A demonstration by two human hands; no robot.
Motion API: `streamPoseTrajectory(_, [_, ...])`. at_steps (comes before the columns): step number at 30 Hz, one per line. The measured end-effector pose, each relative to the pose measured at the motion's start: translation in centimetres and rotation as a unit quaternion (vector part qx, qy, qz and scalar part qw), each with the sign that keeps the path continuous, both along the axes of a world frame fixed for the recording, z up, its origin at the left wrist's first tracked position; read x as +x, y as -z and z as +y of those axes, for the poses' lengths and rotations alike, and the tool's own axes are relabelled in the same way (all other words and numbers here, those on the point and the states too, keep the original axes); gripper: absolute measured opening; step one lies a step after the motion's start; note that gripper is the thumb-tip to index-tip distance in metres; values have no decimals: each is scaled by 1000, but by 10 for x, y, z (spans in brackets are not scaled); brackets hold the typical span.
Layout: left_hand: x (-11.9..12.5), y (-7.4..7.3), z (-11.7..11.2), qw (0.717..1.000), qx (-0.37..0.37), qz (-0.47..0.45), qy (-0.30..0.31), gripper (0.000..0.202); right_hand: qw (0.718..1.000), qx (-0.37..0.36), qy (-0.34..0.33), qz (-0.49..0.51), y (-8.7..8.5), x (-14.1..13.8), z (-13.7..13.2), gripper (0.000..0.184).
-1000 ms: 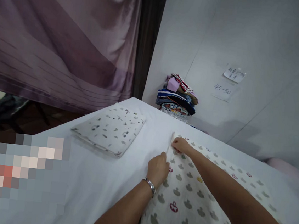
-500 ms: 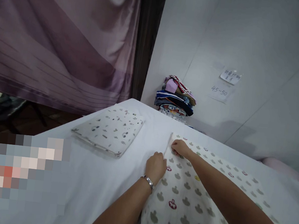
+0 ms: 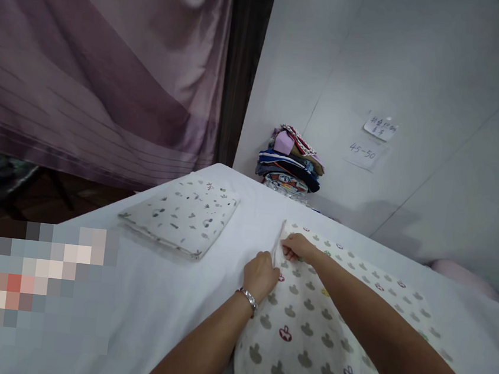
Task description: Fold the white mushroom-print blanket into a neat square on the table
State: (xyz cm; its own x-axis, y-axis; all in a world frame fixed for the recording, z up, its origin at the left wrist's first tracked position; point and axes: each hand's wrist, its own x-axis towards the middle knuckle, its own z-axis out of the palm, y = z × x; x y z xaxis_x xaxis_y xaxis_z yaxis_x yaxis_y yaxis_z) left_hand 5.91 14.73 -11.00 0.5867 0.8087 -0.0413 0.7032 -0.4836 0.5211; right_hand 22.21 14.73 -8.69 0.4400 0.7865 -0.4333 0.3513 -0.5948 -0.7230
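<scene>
A white cloth printed with grey, red and purple rabbit heads (image 3: 305,359) lies spread over the right of the table and runs toward me. My left hand (image 3: 260,274), with a silver bracelet on its wrist, is closed on the cloth's left edge. Just beyond it, my right hand (image 3: 299,247) pinches the same edge near the far left corner. The fingertips of both hands are partly hidden. To the left, a folded white cloth with small dark prints (image 3: 184,216) lies flat, apart from both hands.
The table has a white cover (image 3: 164,321). A stack of folded clothes (image 3: 290,161) stands at its far edge by the white wall, where handwritten paper notes (image 3: 362,153) are stuck. A purple curtain (image 3: 110,65) hangs behind at the left. The lower left is pixelated.
Both hands keep hold of the rabbit-print cloth's edge. The right hand has shifted very slightly left along with the cloth; the view itself has moved a little.
</scene>
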Motion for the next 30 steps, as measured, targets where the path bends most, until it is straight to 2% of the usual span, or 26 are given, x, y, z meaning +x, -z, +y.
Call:
streamPoseTrajectory(7, [4,1,-8,997,37,-63,31,13,999,-31,-8,21,-4,-7,1,27])
streamPoseTrajectory(10, [6,-3,-8,995,-6,-83,50,12,998,-56,-14,-9,-8,-11,3,27])
streamPoseTrajectory(14, [4,-6,4,989,-73,-122,41,21,999,-46,1,-7,-8,-13,3,17])
streamPoseTrajectory(18, [0,2,17,989,-70,-129,5,21,999,-32,19,25,-3,-9,-2,15])
streamPoseTrajectory(22, [0,8,19,991,-55,-125,-4,23,998,-7,30,47,5,-2,-5,12])
streamPoseTrajectory(30, [12,0,26,992,-64,-109,21,26,995,36,24,90,21,8,-6,10])
